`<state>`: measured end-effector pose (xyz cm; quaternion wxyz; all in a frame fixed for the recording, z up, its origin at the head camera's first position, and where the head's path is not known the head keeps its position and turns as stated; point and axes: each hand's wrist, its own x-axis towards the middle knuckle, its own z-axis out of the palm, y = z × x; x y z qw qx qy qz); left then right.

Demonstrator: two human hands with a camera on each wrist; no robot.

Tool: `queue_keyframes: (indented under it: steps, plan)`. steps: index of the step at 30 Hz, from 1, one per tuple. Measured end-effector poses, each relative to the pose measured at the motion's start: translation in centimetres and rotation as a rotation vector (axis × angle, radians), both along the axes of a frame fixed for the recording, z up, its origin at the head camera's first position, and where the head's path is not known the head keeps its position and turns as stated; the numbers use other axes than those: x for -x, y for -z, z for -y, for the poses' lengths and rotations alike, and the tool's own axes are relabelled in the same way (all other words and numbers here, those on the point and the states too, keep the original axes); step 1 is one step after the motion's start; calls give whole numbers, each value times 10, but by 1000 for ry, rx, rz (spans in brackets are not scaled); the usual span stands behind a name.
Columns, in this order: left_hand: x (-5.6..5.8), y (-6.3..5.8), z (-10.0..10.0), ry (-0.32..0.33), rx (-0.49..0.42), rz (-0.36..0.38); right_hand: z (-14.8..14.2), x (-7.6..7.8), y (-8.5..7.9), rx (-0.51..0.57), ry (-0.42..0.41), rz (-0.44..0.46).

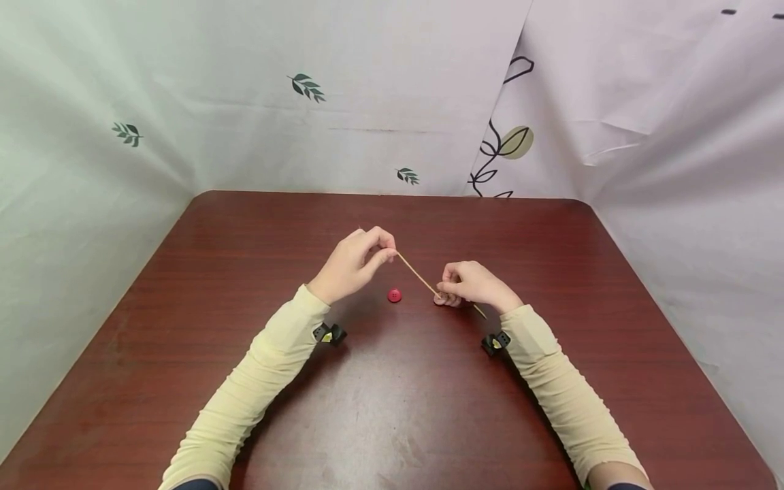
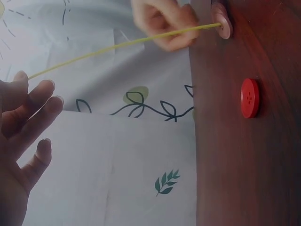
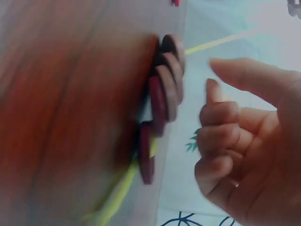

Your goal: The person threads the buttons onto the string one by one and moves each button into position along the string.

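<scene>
A thin yellow cord (image 1: 418, 274) slants down from my left hand (image 1: 352, 265), whose thumb and index finger pinch its upper end. Its other fingers are spread apart in the left wrist view. Several pinkish and dark red buttons (image 3: 165, 94) are strung on the cord close to the table, with a tail of cord beyond them. My right hand (image 1: 474, 282) hovers beside these buttons; in the right wrist view its fingers are loosely curled, a gap parts thumb from index finger, and nothing is held. A loose red button (image 2: 249, 98) with holes lies on the table between the hands.
The dark reddish-brown table (image 1: 392, 408) has rounded far corners. White cloth (image 1: 245, 136) printed with leaves hangs behind it and at both sides. A small black wrist camera (image 1: 329, 333) sits on the left sleeve, and another black camera (image 1: 495, 342) on the right.
</scene>
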<state>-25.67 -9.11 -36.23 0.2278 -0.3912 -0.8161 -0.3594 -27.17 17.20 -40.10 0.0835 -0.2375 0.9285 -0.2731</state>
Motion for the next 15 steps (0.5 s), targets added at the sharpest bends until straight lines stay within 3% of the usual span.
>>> queue_keyframes:
  steps: [6, 9, 12, 15]
  plan:
    - [-1, 2, -3, -7, 31, 4, 11, -6, -9, 202, 10, -56]
    - [-2, 3, -5, -3, 49, 0, 18, -12, -14, 367, -11, 37]
    - [-3, 4, -6, 2, 69, -14, 25, -18, -19, 509, -68, 189]
    - [-3, 5, -7, 0, 89, -37, 29, -21, -21, 563, -121, 296]
